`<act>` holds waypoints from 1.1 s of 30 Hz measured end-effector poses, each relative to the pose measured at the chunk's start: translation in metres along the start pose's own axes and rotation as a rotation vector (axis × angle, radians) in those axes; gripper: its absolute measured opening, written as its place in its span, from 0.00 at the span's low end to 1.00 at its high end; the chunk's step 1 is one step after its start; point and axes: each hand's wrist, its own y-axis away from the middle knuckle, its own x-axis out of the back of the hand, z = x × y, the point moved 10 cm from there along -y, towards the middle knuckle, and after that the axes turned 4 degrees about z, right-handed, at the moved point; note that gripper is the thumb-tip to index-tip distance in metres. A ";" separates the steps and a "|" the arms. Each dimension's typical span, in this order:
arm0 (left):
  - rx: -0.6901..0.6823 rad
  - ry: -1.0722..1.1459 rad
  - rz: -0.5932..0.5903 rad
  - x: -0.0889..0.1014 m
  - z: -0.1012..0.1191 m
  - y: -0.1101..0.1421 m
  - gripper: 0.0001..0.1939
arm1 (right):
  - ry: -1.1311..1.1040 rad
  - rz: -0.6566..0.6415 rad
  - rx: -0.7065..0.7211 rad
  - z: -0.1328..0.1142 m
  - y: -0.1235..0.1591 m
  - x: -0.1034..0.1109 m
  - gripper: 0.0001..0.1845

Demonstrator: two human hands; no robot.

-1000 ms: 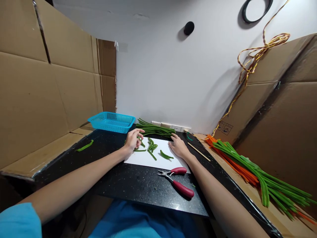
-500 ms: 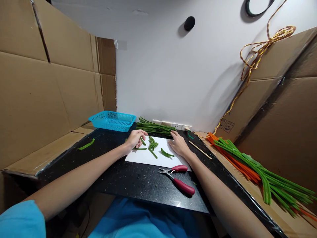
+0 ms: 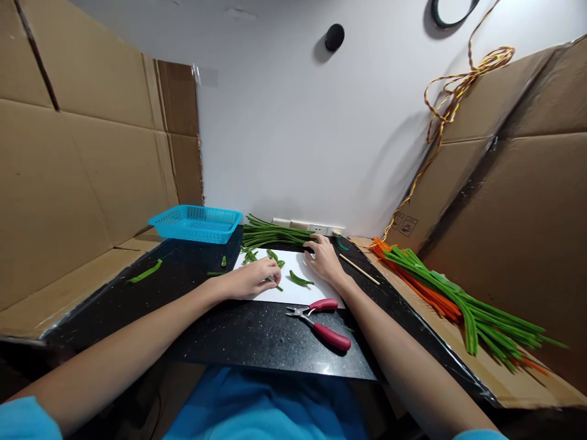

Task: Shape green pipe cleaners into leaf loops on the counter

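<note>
My left hand (image 3: 257,278) is low over the white sheet of paper (image 3: 316,293), its fingers closed on a short straight green pipe cleaner (image 3: 279,288), mostly hidden beneath them. Bent green pipe-cleaner pieces (image 3: 250,255) lie at the paper's left corner, and another folded piece (image 3: 275,258) is just beyond my fingers. A curved green piece (image 3: 300,279) rests between my two hands. My right hand (image 3: 324,260) lies open over the paper's right edge, fingers apart and bent, their tips near a bundle of long dark green pipe cleaners (image 3: 270,233).
Red-handled cutting pliers (image 3: 328,327) lie in front of the paper on the black tabletop (image 3: 220,336). A blue basket (image 3: 197,229) stands back left. A wooden stick (image 3: 360,269) lies right, before green (image 3: 477,311) and orange pipe cleaners (image 3: 424,293). Cardboard walls (image 3: 92,153) flank both sides.
My left hand has come down and toward me onto the straight piece, leaving bent pieces at the paper's left corner. My right hand stays by the right edge. The view has shifted slightly.
</note>
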 end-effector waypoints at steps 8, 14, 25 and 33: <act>0.146 0.238 0.207 0.012 -0.012 -0.004 0.05 | -0.118 0.137 0.218 -0.045 0.002 0.026 0.12; 0.377 0.734 0.509 0.026 -0.051 -0.001 0.19 | -0.214 0.116 0.423 -0.095 0.014 0.044 0.17; 0.486 0.983 0.615 0.024 -0.070 0.009 0.30 | -0.263 0.036 0.525 -0.124 0.028 0.039 0.25; 0.490 0.969 0.610 0.024 -0.068 0.008 0.31 | -0.306 0.039 0.532 -0.130 0.029 0.038 0.17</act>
